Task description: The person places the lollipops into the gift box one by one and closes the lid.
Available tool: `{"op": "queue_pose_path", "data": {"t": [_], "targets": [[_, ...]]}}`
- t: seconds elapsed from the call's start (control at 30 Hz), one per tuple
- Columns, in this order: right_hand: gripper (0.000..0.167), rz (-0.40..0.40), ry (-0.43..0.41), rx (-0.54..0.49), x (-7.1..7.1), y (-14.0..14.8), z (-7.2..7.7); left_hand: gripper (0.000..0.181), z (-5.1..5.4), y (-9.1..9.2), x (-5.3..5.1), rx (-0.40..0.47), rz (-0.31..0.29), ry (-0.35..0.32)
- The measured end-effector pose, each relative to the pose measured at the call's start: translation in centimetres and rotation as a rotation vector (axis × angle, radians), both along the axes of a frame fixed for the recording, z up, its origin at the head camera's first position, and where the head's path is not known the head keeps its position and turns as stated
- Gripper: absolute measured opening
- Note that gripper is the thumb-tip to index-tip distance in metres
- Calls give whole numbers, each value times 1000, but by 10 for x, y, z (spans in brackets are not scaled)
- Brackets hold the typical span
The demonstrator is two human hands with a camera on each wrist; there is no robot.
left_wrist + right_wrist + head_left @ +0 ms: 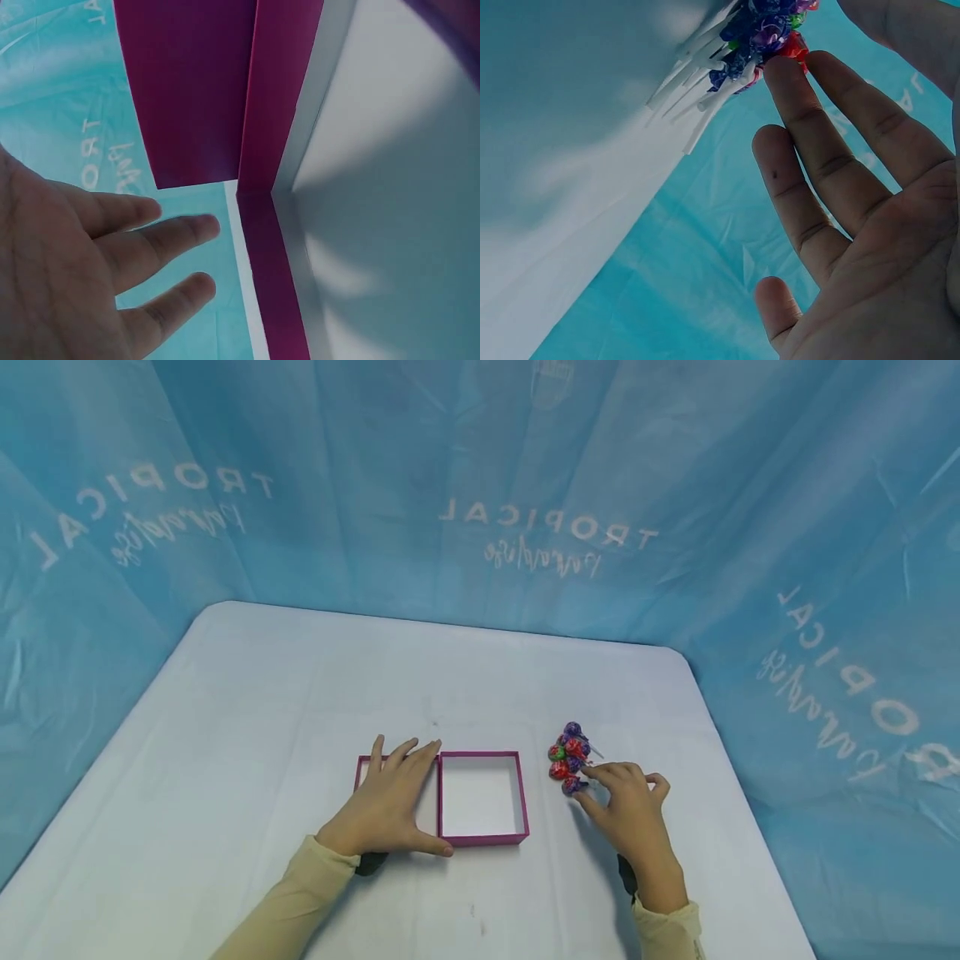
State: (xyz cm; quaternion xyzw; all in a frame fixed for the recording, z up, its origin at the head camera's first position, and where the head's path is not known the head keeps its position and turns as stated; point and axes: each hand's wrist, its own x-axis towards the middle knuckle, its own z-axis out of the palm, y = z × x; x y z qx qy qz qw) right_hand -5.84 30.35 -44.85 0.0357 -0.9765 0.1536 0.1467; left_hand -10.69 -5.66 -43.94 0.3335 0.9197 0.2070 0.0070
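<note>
A shallow magenta-edged box (483, 841) with a white inside shows two square halves side by side; whether they are joined I cannot tell. My left hand (393, 797) spreads over the left half, its thumb near the front edge by the divide. In the left wrist view, the fingers (176, 236) extend beside the magenta walls (277, 270). To the right of the box lies a bunch of wrapped lollipops (570, 752), red, purple and green, with white sticks (694, 90). My right hand (630, 810) reaches to its near side, thumb and fingertips around the nearest lollipop, with no grip visible.
A white-covered table (300, 685) carries the box and lollipops. Blue printed curtains (480, 460) hang behind the table and along both sides.
</note>
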Motion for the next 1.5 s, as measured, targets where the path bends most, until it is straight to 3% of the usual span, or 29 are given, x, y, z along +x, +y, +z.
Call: {"op": "queue_pose_path", "data": {"t": [0.6,1.17,1.5], "targets": [[40,0,-38,14,-4,1,-12,131,-8,3,-3,31,-39,-3],[37,3,-50,44,-9,0,-14,129,-10,4,-7,44,-26,11],[34,7,-46,50,-11,2,-15,129,-10,4,-8,54,-21,-39]]}}
